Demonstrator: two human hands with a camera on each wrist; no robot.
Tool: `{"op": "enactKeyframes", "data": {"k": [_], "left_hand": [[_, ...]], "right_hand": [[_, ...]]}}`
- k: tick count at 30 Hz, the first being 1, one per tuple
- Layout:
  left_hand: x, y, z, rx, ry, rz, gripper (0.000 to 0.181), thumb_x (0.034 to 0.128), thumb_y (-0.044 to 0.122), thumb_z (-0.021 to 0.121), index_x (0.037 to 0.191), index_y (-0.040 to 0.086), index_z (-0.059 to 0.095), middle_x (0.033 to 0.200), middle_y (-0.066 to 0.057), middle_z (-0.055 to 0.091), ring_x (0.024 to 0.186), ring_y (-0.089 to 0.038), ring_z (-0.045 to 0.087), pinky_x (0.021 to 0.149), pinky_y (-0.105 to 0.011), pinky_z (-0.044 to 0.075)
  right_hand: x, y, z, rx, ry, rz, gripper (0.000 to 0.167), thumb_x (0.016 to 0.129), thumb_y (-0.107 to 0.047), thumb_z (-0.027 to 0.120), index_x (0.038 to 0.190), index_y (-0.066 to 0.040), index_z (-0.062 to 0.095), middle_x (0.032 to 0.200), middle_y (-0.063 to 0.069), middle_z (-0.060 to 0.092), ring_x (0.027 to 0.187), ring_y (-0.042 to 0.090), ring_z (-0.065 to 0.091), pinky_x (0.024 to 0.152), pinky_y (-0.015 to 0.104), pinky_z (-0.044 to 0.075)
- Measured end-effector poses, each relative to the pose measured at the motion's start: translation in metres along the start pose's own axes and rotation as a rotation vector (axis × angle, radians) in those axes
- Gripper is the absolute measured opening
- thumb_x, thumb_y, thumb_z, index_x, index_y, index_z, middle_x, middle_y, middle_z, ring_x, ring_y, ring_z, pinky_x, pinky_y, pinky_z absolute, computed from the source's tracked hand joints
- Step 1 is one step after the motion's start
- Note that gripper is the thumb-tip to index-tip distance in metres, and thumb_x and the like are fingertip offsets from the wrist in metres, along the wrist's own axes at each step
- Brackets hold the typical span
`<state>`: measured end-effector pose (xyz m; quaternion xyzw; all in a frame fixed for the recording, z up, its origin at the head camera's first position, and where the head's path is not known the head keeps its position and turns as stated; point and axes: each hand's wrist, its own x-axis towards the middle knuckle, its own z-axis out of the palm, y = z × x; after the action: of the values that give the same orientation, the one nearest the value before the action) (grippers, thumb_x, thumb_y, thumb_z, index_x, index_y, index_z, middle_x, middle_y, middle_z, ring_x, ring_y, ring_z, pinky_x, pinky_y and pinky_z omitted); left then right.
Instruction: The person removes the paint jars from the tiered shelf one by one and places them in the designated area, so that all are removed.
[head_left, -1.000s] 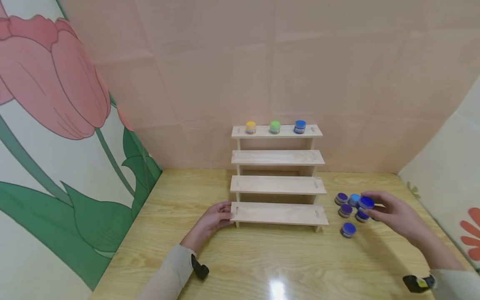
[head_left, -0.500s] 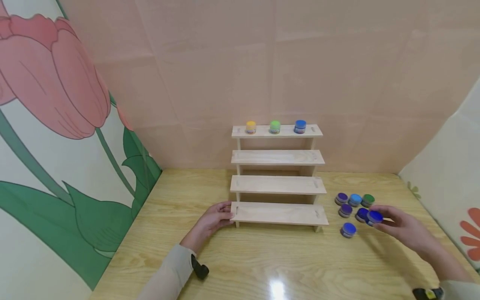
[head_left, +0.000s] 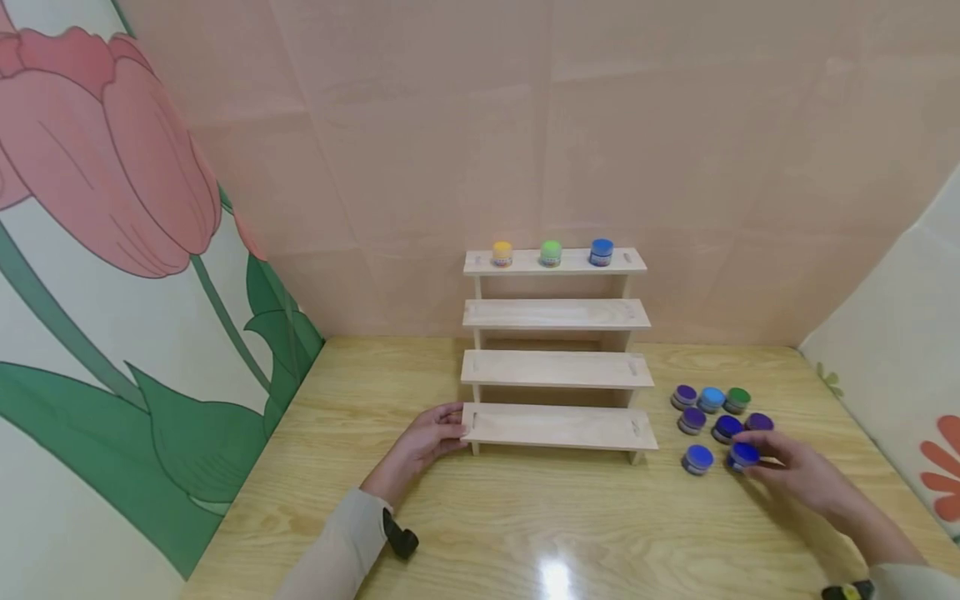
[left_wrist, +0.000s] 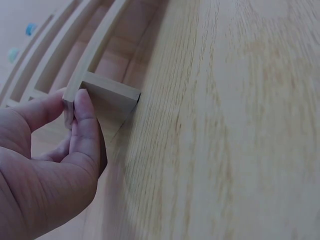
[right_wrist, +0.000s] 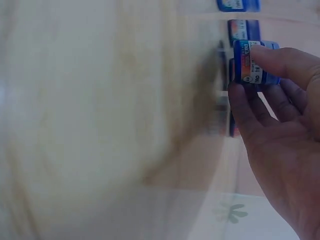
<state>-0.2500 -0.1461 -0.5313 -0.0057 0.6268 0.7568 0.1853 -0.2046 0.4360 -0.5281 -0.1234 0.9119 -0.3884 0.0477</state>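
Note:
My left hand [head_left: 429, 437] pinches the left end of the lowest step of a wooden stepped shelf [head_left: 558, 427]; in the left wrist view thumb and fingers [left_wrist: 86, 135] close on the board's edge. On the right, my right hand [head_left: 806, 473] holds a small dark blue paint jar [head_left: 743, 456] between thumb and fingers, low over the table. The right wrist view shows this jar's printed label [right_wrist: 250, 62]. Around it stand a blue jar [head_left: 697, 459], a darker blue jar [head_left: 727, 429], purple jars [head_left: 692, 420], a light blue jar [head_left: 711, 399] and a green-lidded jar [head_left: 737, 400].
The top step carries a yellow jar [head_left: 502, 254], a light green jar [head_left: 551, 253] and a blue jar [head_left: 602, 252]. Behind the shelf hangs a pinkish cloth [head_left: 405, 183]. A patterned wall panel [head_left: 900, 333] borders the wooden table [head_left: 510, 525] on the right.
My right hand has brought the dark blue jar from above the group down toward the front of it, uncovering the green-lidded jar and a purple one. The left hand stays on the shelf.

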Motion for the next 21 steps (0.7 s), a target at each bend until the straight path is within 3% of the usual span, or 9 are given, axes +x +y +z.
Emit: {"op": "enactKeyframes", "data": {"k": [2, 12, 15, 18, 21], "left_hand": [[0.001, -0.001, 0.000, -0.001, -0.002, 0.003, 0.061, 0.0956, -0.007, 0.060, 0.151, -0.007, 0.037, 0.114, -0.009, 0.061, 0.089, -0.014, 0.067, 0.074, -0.023, 0.058], [0.002, -0.002, -0.002, -0.004, 0.003, -0.003, 0.062, 0.0952, -0.008, 0.061, 0.152, -0.007, 0.036, 0.111, -0.008, 0.059, 0.088, -0.015, 0.066, 0.074, -0.024, 0.059], [0.002, -0.002, -0.002, -0.004, 0.008, -0.005, 0.062, 0.0952, -0.007, 0.061, 0.152, -0.007, 0.036, 0.111, -0.007, 0.059, 0.088, -0.015, 0.066, 0.075, -0.025, 0.059], [0.001, -0.002, -0.001, 0.002, 0.008, -0.002, 0.062, 0.0955, -0.007, 0.061, 0.152, -0.007, 0.036, 0.111, -0.007, 0.059, 0.088, -0.015, 0.066, 0.075, -0.025, 0.059], [0.001, 0.000, -0.001, -0.001, 0.010, -0.005, 0.062, 0.0953, -0.007, 0.060, 0.152, -0.006, 0.036, 0.111, -0.007, 0.059, 0.088, -0.014, 0.066, 0.075, -0.024, 0.058]], "right_hand": [[0.000, 0.002, 0.001, -0.021, -0.019, 0.031, 0.048, 0.094, -0.019, 0.072, 0.134, 0.003, 0.056, 0.138, 0.033, 0.051, 0.101, -0.017, 0.049, 0.080, 0.015, 0.051], [0.003, 0.001, 0.002, -0.069, -0.023, 0.026, 0.046, 0.092, -0.019, 0.075, 0.131, 0.002, 0.059, 0.135, 0.034, 0.053, 0.101, -0.004, 0.056, 0.077, 0.019, 0.054], [0.003, 0.001, 0.000, -0.076, -0.008, -0.035, 0.043, 0.092, -0.017, 0.075, 0.128, 0.002, 0.061, 0.129, 0.025, 0.060, 0.101, -0.009, 0.056, 0.077, 0.017, 0.053], [0.005, -0.003, -0.006, -0.044, -0.001, -0.089, 0.040, 0.093, -0.012, 0.074, 0.127, 0.004, 0.060, 0.122, 0.001, 0.066, 0.101, -0.014, 0.054, 0.077, 0.016, 0.053], [0.008, -0.013, -0.017, -0.021, -0.030, -0.110, 0.041, 0.096, -0.009, 0.070, 0.130, 0.009, 0.056, 0.116, -0.024, 0.061, 0.102, -0.014, 0.054, 0.076, 0.016, 0.054]]}}
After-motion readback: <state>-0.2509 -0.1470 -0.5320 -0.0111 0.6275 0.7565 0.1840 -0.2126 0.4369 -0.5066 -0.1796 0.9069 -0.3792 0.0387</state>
